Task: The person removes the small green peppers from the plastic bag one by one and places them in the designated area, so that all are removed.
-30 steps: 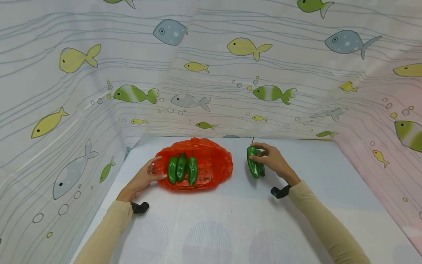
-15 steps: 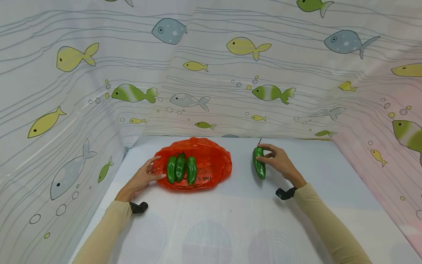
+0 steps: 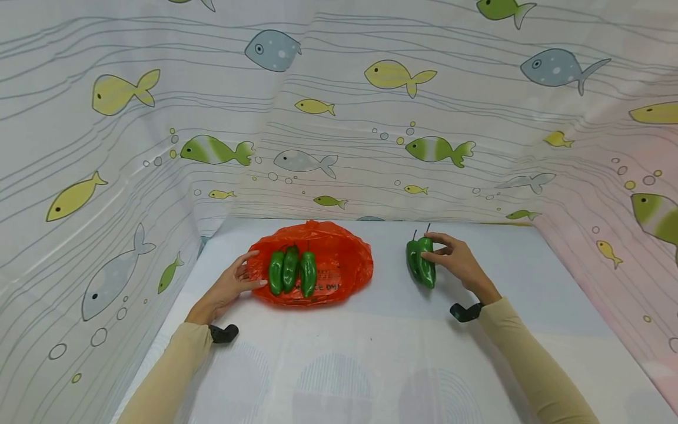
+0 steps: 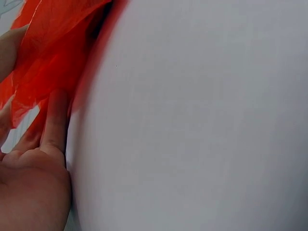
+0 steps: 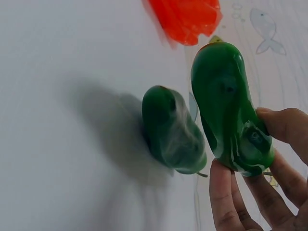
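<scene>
In the head view, a red plastic bag (image 3: 344, 268) lies wide at its mouth, with three green chili peppers (image 3: 291, 268) inside. My left hand (image 3: 231, 284) holds the bag's left side; in the left wrist view the red film (image 4: 53, 57) passes between the thumb and fingers. To the right of the bag, my right hand (image 3: 459, 264) pinches a green pepper (image 5: 224, 101) between thumb and fingers, its thin stem pointing up. Just left of it is another green pepper (image 5: 168, 127), partly behind the held one in the head view.
A white table (image 3: 339, 335) with faint printed circles lies beneath. Fish-patterned cloth (image 3: 371, 171) closes off the back and both sides. A black wrist camera (image 3: 466, 312) sits on the right wrist, another (image 3: 224, 333) on the left.
My right hand has shifted right with its pepper, from the left of the other pepper, across it, to its right side. The left hand and the bag stay put.
</scene>
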A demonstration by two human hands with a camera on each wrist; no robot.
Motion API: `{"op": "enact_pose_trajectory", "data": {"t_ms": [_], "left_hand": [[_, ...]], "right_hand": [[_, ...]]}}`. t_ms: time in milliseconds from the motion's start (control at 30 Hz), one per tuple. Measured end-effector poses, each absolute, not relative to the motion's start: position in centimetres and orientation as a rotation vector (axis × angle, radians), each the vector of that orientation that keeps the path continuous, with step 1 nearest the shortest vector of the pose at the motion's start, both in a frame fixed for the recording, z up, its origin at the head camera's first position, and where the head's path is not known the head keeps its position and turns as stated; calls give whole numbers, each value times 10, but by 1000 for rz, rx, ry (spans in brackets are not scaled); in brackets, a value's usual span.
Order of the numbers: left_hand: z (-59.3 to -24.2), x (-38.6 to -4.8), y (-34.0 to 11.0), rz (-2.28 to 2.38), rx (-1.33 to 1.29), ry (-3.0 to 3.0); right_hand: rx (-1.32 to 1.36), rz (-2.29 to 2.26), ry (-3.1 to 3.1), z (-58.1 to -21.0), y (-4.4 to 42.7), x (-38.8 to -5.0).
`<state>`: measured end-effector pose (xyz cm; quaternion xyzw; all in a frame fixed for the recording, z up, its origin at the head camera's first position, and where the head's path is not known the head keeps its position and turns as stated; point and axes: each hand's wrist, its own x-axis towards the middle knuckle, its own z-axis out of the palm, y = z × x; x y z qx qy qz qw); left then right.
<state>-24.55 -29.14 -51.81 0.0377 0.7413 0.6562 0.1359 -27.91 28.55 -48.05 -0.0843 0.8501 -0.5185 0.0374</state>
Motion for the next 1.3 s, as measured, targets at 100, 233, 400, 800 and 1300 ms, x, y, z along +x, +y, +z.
{"op": "enact_pose_trajectory", "data": {"t_ms": [100,233,400,800,1300], "left_hand": [[-519,-246,-292,1897,105,2151],[-520,-245,-293,1888,83,2162],[-520,-245,-293,1887,57,2159],[-521,-244,-292,1881,61,2157],[-518,-246,-291,1848,54,2176]], "right_hand": [[-240,-1606,2599,-483,289,-279],[-207,-1596,2604,-488,292,-281],[-165,-1582,2625,-492,297,-282],[-103,-1542,2651,-499,309,-288],[-64,-1556,2623,-506,317,-295]]}}
